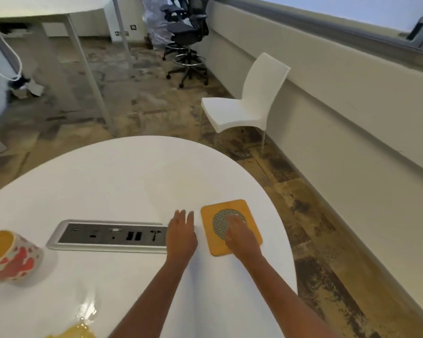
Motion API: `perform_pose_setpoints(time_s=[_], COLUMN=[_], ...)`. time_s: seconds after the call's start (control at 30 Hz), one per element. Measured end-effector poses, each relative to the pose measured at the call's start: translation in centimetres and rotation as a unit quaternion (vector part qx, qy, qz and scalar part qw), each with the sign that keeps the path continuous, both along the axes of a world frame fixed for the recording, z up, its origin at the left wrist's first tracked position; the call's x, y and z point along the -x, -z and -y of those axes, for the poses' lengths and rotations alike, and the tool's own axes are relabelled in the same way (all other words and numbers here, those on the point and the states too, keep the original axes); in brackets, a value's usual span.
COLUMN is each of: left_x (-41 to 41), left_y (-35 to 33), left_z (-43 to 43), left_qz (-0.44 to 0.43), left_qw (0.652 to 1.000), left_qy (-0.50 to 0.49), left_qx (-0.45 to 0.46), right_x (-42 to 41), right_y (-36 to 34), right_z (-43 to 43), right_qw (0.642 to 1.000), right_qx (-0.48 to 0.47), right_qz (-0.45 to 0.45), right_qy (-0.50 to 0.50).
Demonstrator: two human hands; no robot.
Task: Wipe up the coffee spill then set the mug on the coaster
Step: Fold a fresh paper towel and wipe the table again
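Observation:
A square yellow coaster (244,208) with a round metal mesh centre lies on the white table (132,172) at the right. My right hand (239,234) rests flat on the coaster, fingers over the mesh. Just left of the coaster, my left hand (181,234) lies palm down on the bare tabletop, fingers spread and holding nothing. A mug (9,256) with red hearts and a yellow inside stands at the far left edge of the view. A yellowish spill (80,331) spreads on the table at the bottom left. No cloth is in sight.
A grey socket panel (110,236) is set into the table between the mug and my left hand. A white chair (247,103) stands beyond the table's far edge, with black office chairs (185,37) further back and another table (47,7) at the upper left.

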State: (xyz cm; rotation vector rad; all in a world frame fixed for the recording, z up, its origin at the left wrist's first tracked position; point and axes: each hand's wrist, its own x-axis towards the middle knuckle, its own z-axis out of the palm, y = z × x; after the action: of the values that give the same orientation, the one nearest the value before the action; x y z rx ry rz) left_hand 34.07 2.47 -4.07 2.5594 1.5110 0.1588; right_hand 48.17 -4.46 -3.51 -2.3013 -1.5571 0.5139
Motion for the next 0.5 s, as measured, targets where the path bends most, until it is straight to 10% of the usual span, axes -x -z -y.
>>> perform_pose_setpoints(time_s=[0.5], left_x=[5.1], left_y=[3.0], left_z=[-9.1], left_qz=[-0.008], left_qw=[0.998], left_qy=[-0.028], left_qx=[0.052], right_x=[5.9], right_y=[4.4], right_z=[-10.8], right_qw=[0.976], right_qx=[0.068], right_qz=[0.153], right_qy=[-0.139])
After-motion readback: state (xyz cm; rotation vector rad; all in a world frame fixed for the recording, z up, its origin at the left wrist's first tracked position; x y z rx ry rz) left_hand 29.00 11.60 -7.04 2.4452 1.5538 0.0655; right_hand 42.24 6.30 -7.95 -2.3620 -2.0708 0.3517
